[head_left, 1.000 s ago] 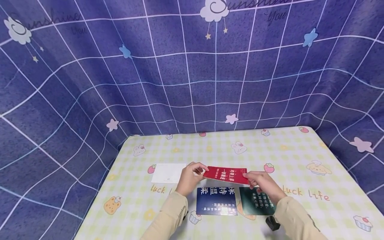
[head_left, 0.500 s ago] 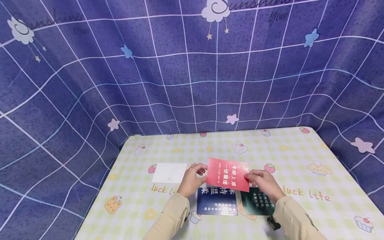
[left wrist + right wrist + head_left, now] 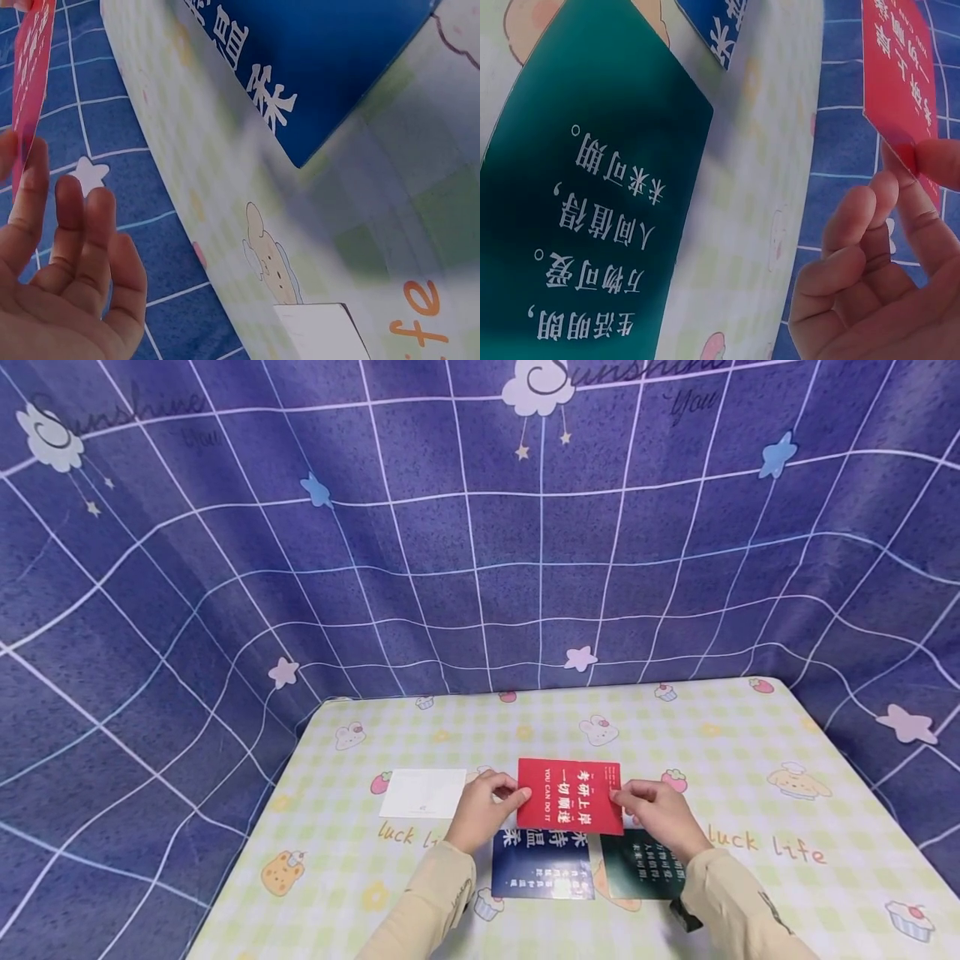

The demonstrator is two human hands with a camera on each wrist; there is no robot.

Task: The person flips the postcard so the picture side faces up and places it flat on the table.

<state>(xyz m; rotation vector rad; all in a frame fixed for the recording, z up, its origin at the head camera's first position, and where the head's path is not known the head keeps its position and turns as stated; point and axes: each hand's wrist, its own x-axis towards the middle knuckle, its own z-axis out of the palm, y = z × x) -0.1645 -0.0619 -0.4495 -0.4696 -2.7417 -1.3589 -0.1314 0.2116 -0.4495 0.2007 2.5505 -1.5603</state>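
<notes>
A red card (image 3: 568, 795) printed with white Chinese characters and "YOU CAN DO IT" is held up between both hands, its printed face toward the head camera. My left hand (image 3: 483, 810) pinches its left edge between thumb and index finger. On the opposite edge, the thumb and index finger of my right hand (image 3: 660, 814) pinch it too; the right wrist view shows that hand's other fingers curled below the card (image 3: 900, 75). Beneath lie a dark blue card (image 3: 542, 872) and a dark green card (image 3: 600, 187), both with white characters, partly covered in the head view.
A white card (image 3: 423, 793) lies on the table to the left, beside the left hand. The tablecloth (image 3: 750, 760) is green-checked with cartoon prints. A blue curtain (image 3: 420, 568) with white grid lines hangs behind the table and along its sides.
The red card was tilted nearly flat a second ago; its face has turned up toward the head camera. The left thumb now shows over its left edge. Both hands have stayed nearly in place.
</notes>
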